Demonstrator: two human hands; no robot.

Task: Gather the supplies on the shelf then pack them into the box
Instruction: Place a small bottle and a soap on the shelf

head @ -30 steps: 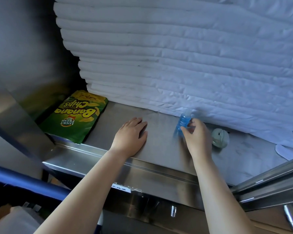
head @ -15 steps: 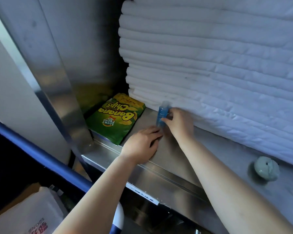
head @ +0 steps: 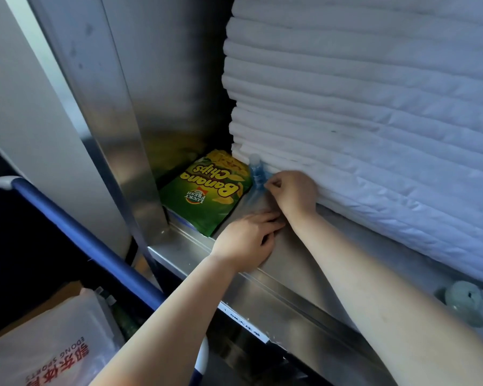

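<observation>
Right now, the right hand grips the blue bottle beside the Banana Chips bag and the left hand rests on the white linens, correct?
Not quite: the head view shows the left hand resting on the steel shelf, not the white linens.

Dim frame, bluish cast. Light came from upper right, brightest on the stacked white linens (head: 374,107); deep shadow lower left. Soft sheen on the steel shelf (head: 296,263). Small blue bottle (head: 255,174) was blurred. Wide-angle bending at the edges.
</observation>
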